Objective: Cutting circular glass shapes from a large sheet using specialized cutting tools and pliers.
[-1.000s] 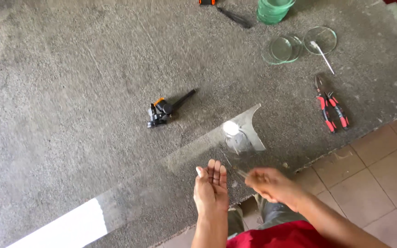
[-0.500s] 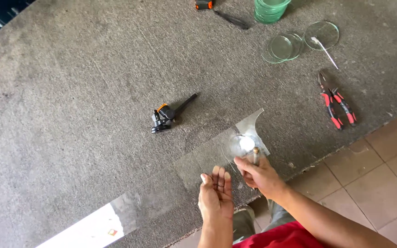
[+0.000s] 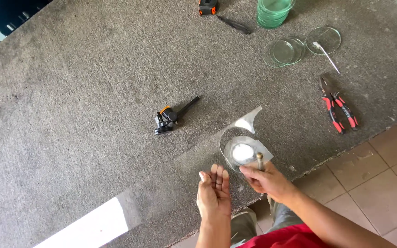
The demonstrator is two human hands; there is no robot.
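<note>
My right hand [image 3: 268,180] grips a round glass disc [image 3: 243,151] by its near edge, together with a short metal tool with a brass-coloured tip [image 3: 259,159]. The disc is tilted, just above the end of a long clear glass strip [image 3: 180,172] that lies slanted on the grey carpeted table [image 3: 93,101]. That end of the strip shows a curved cut-out and a pointed leftover corner [image 3: 250,120]. My left hand [image 3: 214,193] rests flat on the strip beside the right hand, fingers straight and holding nothing.
A black and orange circle cutter [image 3: 168,118] lies left of the disc. Red-handled pliers [image 3: 338,108] lie to the right. Loose glass discs [image 3: 285,50], one with a thin tool [image 3: 323,41], and a green stack of discs [image 3: 274,10] sit at the back. Tiled floor [image 3: 373,183] borders the table's edge.
My right hand went from the table's near edge up to the strip's end and took hold of the round disc, which now stands clear of the strip. My left hand stayed put.
</note>
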